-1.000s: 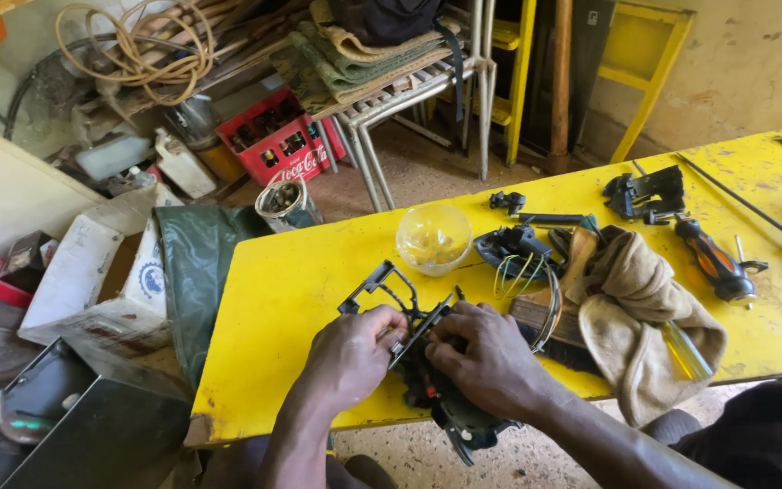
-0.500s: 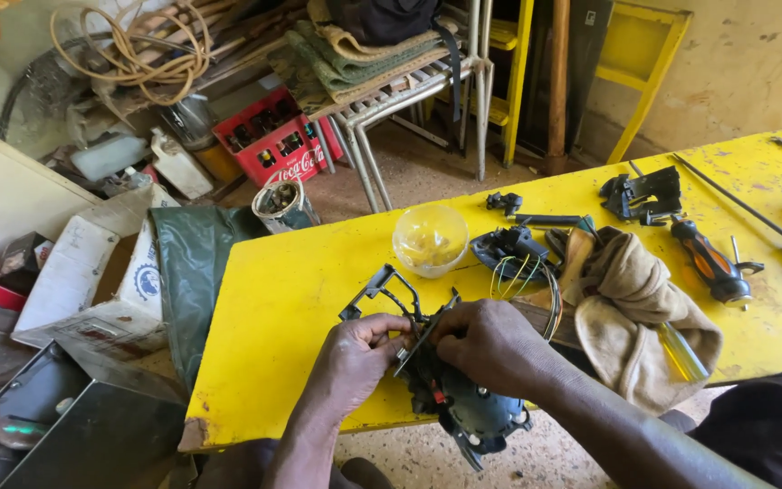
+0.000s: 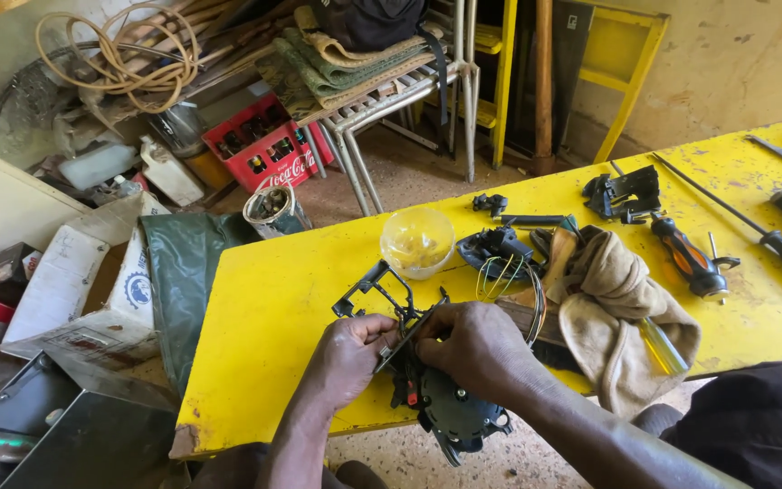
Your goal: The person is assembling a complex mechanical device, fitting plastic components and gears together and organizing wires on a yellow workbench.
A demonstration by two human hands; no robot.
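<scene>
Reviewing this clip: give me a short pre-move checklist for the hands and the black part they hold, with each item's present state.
1. Both hands on the part: ok. Left hand and right hand grip the black plastic assembly.
2. Part supported: not ok. Its round lower end hangs past the edge of the yellow table.
3. Wires clear: cannot tell. The thin wire loops run behind the right hand.
4. Small-parts bowl in reach: ok. The clear bowl stands just beyond the hands.
5. Screwdriver at hand: ok. The orange-handled screwdriver lies right of the tan cloth.
</scene>
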